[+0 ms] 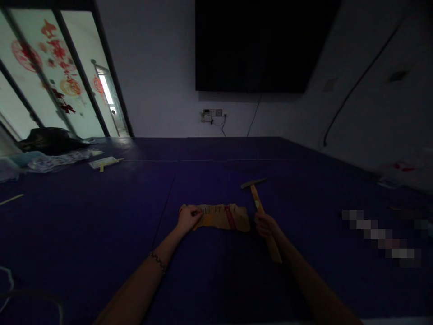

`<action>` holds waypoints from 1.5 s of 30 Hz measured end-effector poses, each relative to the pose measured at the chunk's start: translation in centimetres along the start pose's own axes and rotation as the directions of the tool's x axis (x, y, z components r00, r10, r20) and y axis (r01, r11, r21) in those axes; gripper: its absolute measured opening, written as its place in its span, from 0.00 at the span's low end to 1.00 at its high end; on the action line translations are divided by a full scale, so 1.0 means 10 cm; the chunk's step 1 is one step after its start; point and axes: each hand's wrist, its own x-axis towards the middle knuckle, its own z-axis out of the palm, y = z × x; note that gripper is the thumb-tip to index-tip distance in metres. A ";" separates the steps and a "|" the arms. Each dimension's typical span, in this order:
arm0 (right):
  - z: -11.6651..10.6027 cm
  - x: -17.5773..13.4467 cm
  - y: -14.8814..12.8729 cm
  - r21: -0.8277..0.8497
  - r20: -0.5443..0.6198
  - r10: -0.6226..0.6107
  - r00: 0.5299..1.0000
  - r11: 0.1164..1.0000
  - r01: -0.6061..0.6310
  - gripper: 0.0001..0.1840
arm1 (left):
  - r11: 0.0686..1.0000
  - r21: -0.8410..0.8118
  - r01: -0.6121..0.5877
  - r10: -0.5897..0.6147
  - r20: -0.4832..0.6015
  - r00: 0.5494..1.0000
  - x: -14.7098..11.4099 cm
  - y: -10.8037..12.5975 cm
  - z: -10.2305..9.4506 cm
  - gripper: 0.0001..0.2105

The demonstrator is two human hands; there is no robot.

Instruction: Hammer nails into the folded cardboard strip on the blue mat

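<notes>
A ragged brown strip that looks like cardboard (216, 220), with a red band and an orange patch, lies flat on the dark purple surface. Several thin, dark, nail-like marks run in a row along its far edge; they are too small to make out surely. Over the strip's left end, my left hand (188, 219) is closed in a pinch, and whatever sits between the fingertips is hidden. My right hand (266, 225) wraps around the wooden handle of a hammer (257, 198) just right of the strip. The hammer's metal head points away from me, above the surface.
A wide purple surface (135, 189) reaches to the wall. At far left are a black bag (50, 141), plastic packaging (57, 160) and a small white tray (104, 162). A white cable (8, 280) lies at near left. A dark television (264, 45) hangs above wall sockets (211, 115).
</notes>
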 end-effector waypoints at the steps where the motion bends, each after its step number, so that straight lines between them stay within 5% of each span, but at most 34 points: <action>1: 0.03 -0.01 -0.01 -0.008 -0.028 0.000 1.000 1.000 0.000 0.24 | 1.000 -0.002 0.000 0.000 0.000 1.000 0.00 0.00 0.00 0.07; 12: 0.47 -0.17 -0.17 -0.105 -0.323 -0.084 0.943 0.993 0.052 0.24 | 0.999 -0.032 -0.002 0.002 -0.008 1.000 -0.01 0.03 -0.01 0.07; 20: 0.82 -0.26 -0.27 -0.190 -0.409 -0.181 0.894 0.975 0.111 0.23 | 0.998 -0.055 -0.017 0.016 -0.012 1.000 -0.02 0.06 -0.03 0.07; 27: 1.55 -0.46 -0.28 -0.198 -0.374 -0.168 0.912 0.975 0.098 0.21 | 0.998 -0.063 -0.024 0.023 -0.019 1.000 -0.01 0.01 0.01 0.06; 33: 2.08 -0.55 -0.25 -0.173 -0.401 0.009 0.916 0.981 -0.085 0.20 | 0.997 -0.069 -0.025 0.023 -0.023 0.999 -0.01 -0.02 0.04 0.06; 45: 2.18 -0.43 -0.10 -0.310 -0.399 -0.011 0.917 0.943 -0.124 0.16 | 0.999 -0.048 -0.011 0.010 -0.019 1.000 0.00 -0.03 0.05 0.07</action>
